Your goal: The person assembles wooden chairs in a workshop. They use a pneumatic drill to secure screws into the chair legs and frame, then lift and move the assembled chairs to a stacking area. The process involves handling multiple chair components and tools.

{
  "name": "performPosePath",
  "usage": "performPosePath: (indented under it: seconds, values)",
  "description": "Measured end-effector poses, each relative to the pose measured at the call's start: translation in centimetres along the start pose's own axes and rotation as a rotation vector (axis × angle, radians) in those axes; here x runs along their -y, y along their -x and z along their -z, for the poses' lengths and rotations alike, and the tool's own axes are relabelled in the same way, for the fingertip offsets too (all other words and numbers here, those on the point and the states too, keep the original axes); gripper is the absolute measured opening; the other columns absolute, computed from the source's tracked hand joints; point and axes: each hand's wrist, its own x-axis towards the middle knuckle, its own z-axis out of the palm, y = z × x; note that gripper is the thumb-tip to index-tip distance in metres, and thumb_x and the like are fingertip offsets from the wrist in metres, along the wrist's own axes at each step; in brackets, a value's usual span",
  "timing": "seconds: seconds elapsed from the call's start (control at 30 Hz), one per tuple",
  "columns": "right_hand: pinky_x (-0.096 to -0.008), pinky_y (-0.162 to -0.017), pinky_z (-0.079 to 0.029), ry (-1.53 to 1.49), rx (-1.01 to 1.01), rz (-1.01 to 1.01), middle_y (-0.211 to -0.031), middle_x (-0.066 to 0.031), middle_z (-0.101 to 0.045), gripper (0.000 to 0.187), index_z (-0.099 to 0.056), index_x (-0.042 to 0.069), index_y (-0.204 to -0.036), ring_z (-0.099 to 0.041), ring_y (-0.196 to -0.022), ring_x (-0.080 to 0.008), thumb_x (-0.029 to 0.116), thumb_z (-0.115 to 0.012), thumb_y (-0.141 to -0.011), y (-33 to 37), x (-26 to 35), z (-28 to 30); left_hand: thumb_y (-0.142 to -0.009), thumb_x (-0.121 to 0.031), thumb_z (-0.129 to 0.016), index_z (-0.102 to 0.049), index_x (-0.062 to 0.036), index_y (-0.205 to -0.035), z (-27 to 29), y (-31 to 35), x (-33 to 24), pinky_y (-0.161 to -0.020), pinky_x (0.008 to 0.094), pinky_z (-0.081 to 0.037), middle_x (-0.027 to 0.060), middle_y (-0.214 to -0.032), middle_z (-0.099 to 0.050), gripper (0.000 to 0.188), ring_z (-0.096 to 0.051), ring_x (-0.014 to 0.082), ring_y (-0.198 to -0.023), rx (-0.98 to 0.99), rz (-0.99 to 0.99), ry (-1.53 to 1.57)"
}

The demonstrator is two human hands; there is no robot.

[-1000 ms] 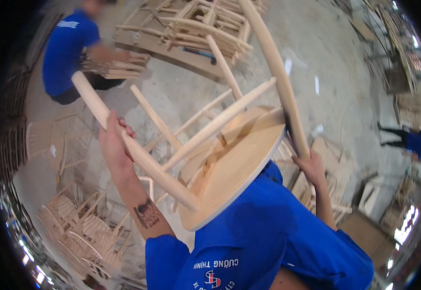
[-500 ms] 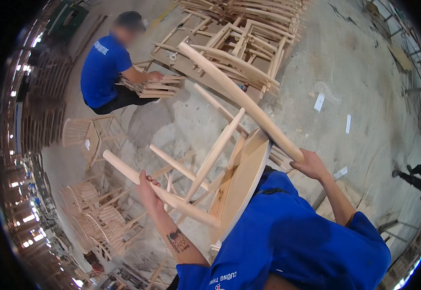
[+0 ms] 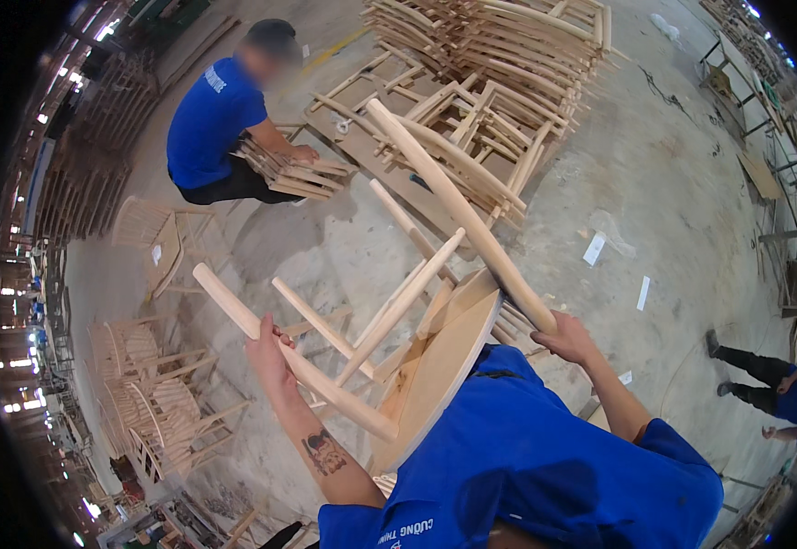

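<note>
I hold a pale wooden chair [image 3: 430, 366] tilted in front of me, its seat edge by my blue shirt and its legs pointing away. My left hand [image 3: 271, 355] is wrapped round one round leg [image 3: 330, 389], about midway along it. A long, thick post [image 3: 458, 201] slants across the right side of the chair; my right hand [image 3: 566, 337] grips its near end. Crossbars [image 3: 407, 297] join the legs. Much of the spindle back is hidden by the seat and my body.
At the far left a crouching co-worker [image 3: 211, 133] handles a stack of wooden pieces [image 3: 311, 174]. Beyond the chair are piled wooden frames [image 3: 508, 110]. Spindle-back chairs [image 3: 156, 403] stand at left. Another person [image 3: 782, 389] is at the far right. White strips [image 3: 642, 293] lie on the concrete floor.
My view has shifted, and the surroundings sit differently in it. The chair and both hands keep the same hold. The person at the right has come further into view.
</note>
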Motion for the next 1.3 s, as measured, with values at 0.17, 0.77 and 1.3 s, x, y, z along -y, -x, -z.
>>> performPosePath:
  seconds: [0.17,0.77,1.3]
  values:
    - [-0.0434,-0.07,-0.054,-0.04,-0.064,0.008,-0.083,-0.0203,-0.068,0.049,-0.065,0.001,-0.102,-0.068,-0.075,-0.0338,0.042,-0.07,-0.075,1.8,-2.1,-1.2,-0.094,-0.019,-0.063,-0.046,-0.0075,-0.097,-0.5,0.7,0.5,-0.046,0.0247,-0.041,0.0008,-0.071,-0.048,0.021,-0.047,0.0084,-0.052,0.061,0.001,0.012]
    - [-0.0409,-0.066,-0.055,-0.106,0.017,-0.005,-0.081,-0.0197,-0.069,0.048,-0.065,0.001,-0.104,-0.07,-0.066,-0.0303,0.039,-0.072,-0.076,2.3,-2.1,-1.8,-0.094,-0.024,-0.064,-0.045,-0.0086,-0.1,-1.0,1.0,0.4,-0.045,0.0253,-0.041,-0.0001,-0.07,-0.045,0.025,-0.046,0.0092,-0.052,0.048,0.034,-0.013]
    - [-0.0482,-0.082,-0.053,0.049,-0.021,-0.012,-0.096,-0.0261,-0.068,0.055,-0.066,0.0,-0.102,-0.065,-0.09,-0.0431,0.047,-0.068,-0.072,2.0,-3.0,-2.2,-0.095,-0.024,-0.062,-0.048,-0.0061,-0.092,-1.1,0.9,0.8,-0.045,0.0266,-0.041,0.0013,-0.069,-0.046,0.023,-0.047,0.011,-0.051,0.058,0.007,-0.046]
